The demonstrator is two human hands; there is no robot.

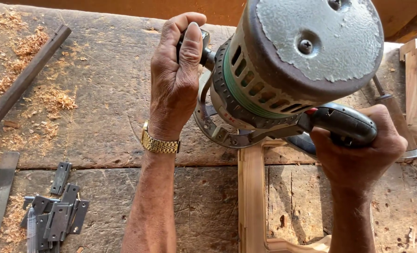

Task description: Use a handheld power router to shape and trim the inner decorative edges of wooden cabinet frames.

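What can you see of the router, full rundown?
The router is a bulky, worn grey metal power tool with a mottled, screwed-on top cap, slotted vents, a green band and a ring base. It stands on the pale wooden frame on the workbench. The left hand and right hand each grip a dark side handle.

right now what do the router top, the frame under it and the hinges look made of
Router top: cast metal by the look, with grey pebbled paint, chipped at the rim, and two screws.
Frame: pale bare wood with visible grain, seemingly unfinished.
Hinges: dull grey metal, probably steel, flat plates with no shine.
Both hands grip the router's handles.
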